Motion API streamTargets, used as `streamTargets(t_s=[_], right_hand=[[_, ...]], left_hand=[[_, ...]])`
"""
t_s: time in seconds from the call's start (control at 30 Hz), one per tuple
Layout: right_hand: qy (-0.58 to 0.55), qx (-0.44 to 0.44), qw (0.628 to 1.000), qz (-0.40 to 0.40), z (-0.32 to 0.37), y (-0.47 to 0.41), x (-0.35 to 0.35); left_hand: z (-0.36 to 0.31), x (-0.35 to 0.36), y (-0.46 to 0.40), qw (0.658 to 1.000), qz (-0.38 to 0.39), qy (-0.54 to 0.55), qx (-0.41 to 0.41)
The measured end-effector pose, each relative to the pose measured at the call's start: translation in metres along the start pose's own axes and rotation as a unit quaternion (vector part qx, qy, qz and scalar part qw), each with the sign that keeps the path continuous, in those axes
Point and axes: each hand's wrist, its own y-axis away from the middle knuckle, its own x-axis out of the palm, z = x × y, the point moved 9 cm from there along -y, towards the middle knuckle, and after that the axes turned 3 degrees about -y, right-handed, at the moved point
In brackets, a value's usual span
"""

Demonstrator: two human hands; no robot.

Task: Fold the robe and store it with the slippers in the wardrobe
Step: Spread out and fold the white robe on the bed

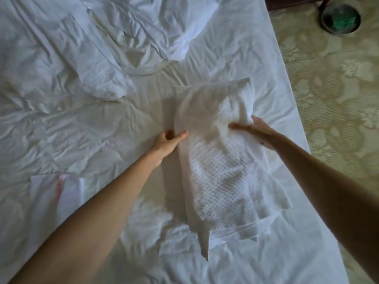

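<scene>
Left hand: thumb and curled fingers pinching the left edge of a white waffle-weave robe folded into a long rectangle. Right hand: thumb on top of the fabric, fingers tucked under the right edge, gripping the same robe at about mid-length. Robe: far half lifted and blurred between the two hands, near half lying flat on the bed with a narrow strip of cloth trailing from its near left corner. Bed: wide mattress covered in a creased white sheet, bearing the robe on its right part. Crumpled white bedding and pillow: heaped at the far side of the bed, well apart from the robe. Flat white packet with a pink stripe: on the sheet, left of the left forearm. Pale patterned floor: right of the bed. Dark round bin with green contents: on the floor, far right corner.
</scene>
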Motion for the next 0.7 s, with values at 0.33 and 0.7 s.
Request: streamTargets(t_s=[0.33, 0.7], right_hand=[[0.064, -0.154, 0.983, -0.072, 0.047, -0.008, -0.011], [0.404, -0.436, 0.803, -0.051, 0.001, 0.156, 0.003]], left_hand=[[-0.072, -0.014, -0.001, 0.995, 0.0, -0.002, 0.097], [-0.057, 0.021, 0.192, 0.772, -0.132, -0.263, 0.563]])
